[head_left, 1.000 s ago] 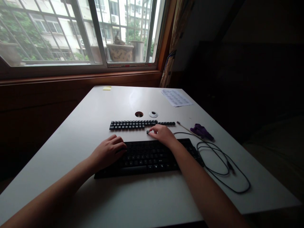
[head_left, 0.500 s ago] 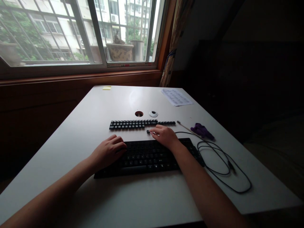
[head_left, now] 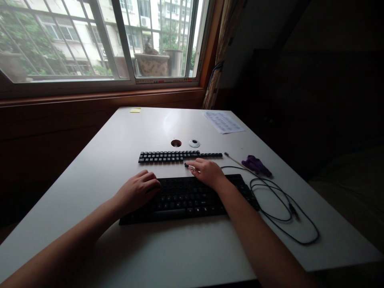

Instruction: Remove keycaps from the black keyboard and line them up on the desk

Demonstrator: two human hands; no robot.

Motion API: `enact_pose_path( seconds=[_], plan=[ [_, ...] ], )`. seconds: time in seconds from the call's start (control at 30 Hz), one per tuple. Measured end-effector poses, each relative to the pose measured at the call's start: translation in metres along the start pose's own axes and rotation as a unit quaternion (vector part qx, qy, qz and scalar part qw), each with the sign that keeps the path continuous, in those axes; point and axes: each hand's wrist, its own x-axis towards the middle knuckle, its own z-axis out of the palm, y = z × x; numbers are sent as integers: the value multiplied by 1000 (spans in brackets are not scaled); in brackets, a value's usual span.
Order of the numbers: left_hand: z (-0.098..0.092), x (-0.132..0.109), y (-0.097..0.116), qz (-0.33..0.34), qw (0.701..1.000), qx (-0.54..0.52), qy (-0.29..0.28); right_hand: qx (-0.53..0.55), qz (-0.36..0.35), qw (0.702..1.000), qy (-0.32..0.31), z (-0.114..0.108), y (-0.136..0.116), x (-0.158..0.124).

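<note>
Between the thumb and fingertips of my right hand (head_left: 207, 171) is a small black keycap (head_left: 186, 165), just past the right end of the front row of lined-up keycaps (head_left: 160, 157). Those keycaps stand in several rows on the table, with a thin strip running on to the right. The black keyboard (head_left: 180, 203) lies in front of me, its upper part showing bare sockets without caps. My left hand (head_left: 139, 187) is closed over the keyboard's left end, fingers curled on its surface; the thumb is hidden.
The keyboard's black cable (head_left: 285, 220) lies coiled on the white table (head_left: 120, 256) at right. Near it are a thin brush (head_left: 237, 161) and a purple cloth (head_left: 256, 165). Behind the keycaps are a round table hole (head_left: 176, 143) and its cover ring (head_left: 194, 143). Printed sheets (head_left: 224, 122) lie farther back.
My right hand has shifted the keycap slightly left, closer to the end of the front row, and the cap looks turned. My left hand stays on the keyboard.
</note>
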Motion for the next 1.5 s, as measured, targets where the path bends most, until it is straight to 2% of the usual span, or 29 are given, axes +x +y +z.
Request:
enact_pose_path(
  seconds=[0.23, 0.4, 0.6, 0.93, 1.5],
  plan=[
    [0, 0, 0, 7, 1000, 5, 8, -24, 21, 999, -34, 1, -3, 3],
    [0, 1, 0, 5, 1000, 0, 0, -38, 28, 998, -31, 1, -6, 7],
    [-1, 1, 1, 10, 1000, -6, 16, -41, 39, 998, -33, 3, -6, 11],
    [-1, 1, 1, 3, 1000, 3, -2, -31, 33, 999, -27, 4, -3, 13],
    [-1, 1, 1, -1, 1000, -3, -9, -37, 50, 997, -55, 5, -3, 14]
  ],
)
